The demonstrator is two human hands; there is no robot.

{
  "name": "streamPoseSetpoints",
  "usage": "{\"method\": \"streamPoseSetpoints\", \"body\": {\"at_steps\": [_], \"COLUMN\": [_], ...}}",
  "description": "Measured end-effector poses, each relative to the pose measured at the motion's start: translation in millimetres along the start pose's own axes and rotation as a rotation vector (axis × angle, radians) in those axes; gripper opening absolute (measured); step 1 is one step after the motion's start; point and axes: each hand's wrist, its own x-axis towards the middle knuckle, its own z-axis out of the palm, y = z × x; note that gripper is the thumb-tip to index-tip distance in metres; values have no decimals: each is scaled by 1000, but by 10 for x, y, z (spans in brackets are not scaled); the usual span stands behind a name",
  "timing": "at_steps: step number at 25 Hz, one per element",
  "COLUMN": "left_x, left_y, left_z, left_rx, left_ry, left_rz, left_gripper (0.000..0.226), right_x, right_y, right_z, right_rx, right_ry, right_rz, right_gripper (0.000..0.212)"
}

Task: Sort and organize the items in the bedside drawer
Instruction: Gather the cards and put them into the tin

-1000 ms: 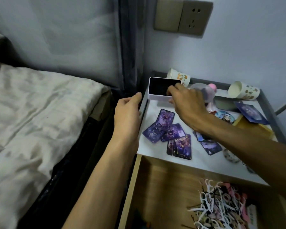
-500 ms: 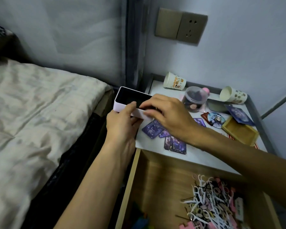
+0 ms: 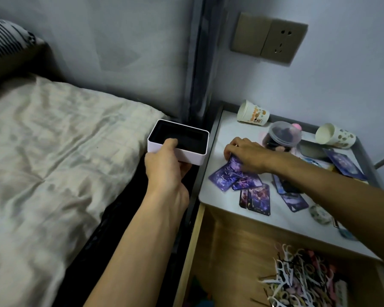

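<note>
My left hand (image 3: 166, 165) grips a small white box (image 3: 192, 152) with a dark lining, thumb over its near rim, holding it in the gap between bed and bedside table. My right hand (image 3: 245, 155) reaches over the white tabletop (image 3: 222, 134) and its fingers curl onto the top purple card (image 3: 234, 161) of a loose spread of purple cards (image 3: 258, 197). The wooden drawer (image 3: 235, 251) stands pulled out below, with a pile of white floss picks and hair ties (image 3: 297, 278) at its right.
Two paper cups (image 3: 253, 113) (image 3: 335, 137) lie tipped at the back of the table, beside a clear lidded jar (image 3: 284, 135). More cards (image 3: 344, 162) lie at the right edge. The bed (image 3: 53, 151) fills the left. A wall socket (image 3: 268, 38) sits above.
The box went from the table's back left corner, via both hands, to my left hand alone, now off the table's left side. My right hand let go and dropped onto the cards.
</note>
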Motion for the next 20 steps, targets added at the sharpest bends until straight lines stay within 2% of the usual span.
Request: {"method": "streamPoseSetpoints", "body": {"at_steps": [4, 14, 16, 20], "left_x": [-17, 16, 42, 116], "left_y": [10, -29, -35, -12], "left_z": [-32, -34, -51, -85], "left_rx": [6, 1, 0, -10], "left_ry": [4, -14, -22, -12], "left_rz": [-15, -89, -117, -119], "left_gripper": [7, 5, 8, 18], "right_x": [-21, -57, -40, 8], "right_y": [-51, 56, 58, -117], "right_z": [22, 8, -6, -61], "right_rx": [-70, -293, -217, 142], "right_ry": [63, 167, 167, 109], "right_rz": [-20, -16, 8, 29], "right_gripper": [25, 14, 14, 16]}}
